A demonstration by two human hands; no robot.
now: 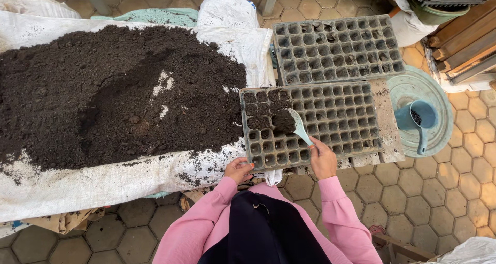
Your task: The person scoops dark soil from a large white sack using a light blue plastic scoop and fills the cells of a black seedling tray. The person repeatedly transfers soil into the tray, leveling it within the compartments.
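Seed tray (310, 124): lies beside the soil heap (113, 88), so the reach stays short. My right hand (323, 160) is closed round a pale scoop (298, 125), its bowl tipped over the tray's left cells, where soil sits. My left hand (238, 169), fingers curled, grips the near edge, steadying it. Second tray (336, 47): behind.

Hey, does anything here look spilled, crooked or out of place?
Some soil is scattered off the soil heap onto the white sheet near its front edge. On the near seed tray, soil sits piled over a few left cells rather than level, where the right hand tips a pale scoop. Nothing looks damaged.
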